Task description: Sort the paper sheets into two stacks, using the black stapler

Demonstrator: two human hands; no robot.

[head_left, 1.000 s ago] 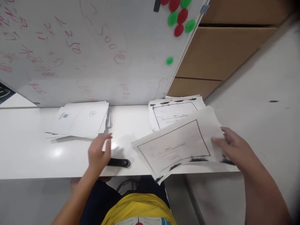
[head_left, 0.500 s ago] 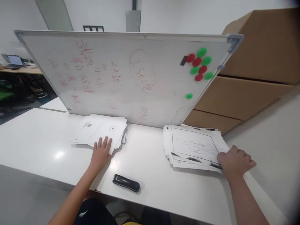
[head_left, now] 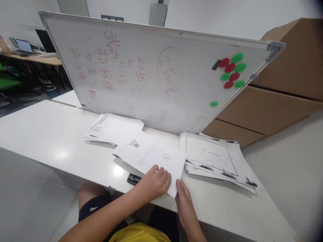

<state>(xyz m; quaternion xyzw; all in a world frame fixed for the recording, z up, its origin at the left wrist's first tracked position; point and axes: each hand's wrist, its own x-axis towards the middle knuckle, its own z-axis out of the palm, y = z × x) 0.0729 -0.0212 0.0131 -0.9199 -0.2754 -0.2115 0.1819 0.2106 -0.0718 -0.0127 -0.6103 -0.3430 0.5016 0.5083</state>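
A white sheet of paper [head_left: 148,151] with a small square code and a round mark lies slanted over the table's front part. My left hand [head_left: 157,181] is closed on its near edge, fingers curled. At the sheet's right corner, my right hand [head_left: 185,200] pinches it with the thumb on top; its other fingers are mostly hidden. Whether it is one sheet or more, I cannot tell. A black stapler [head_left: 133,179] is partly covered by the paper and my left forearm. Behind lies the left paper stack [head_left: 118,126]; the right paper stack [head_left: 212,154] sits beyond my right hand.
A whiteboard [head_left: 148,74] with red writing and red and green magnets stands along the back of the white table [head_left: 58,134]. Cardboard boxes [head_left: 285,90] are piled at the right. A laptop [head_left: 24,45] rests on a desk farther left.
My left hand has drawn the top sheet off the left stack, rightward and toward me. My right hand has left the right stack and come to the sheet's corner. The view has shifted.
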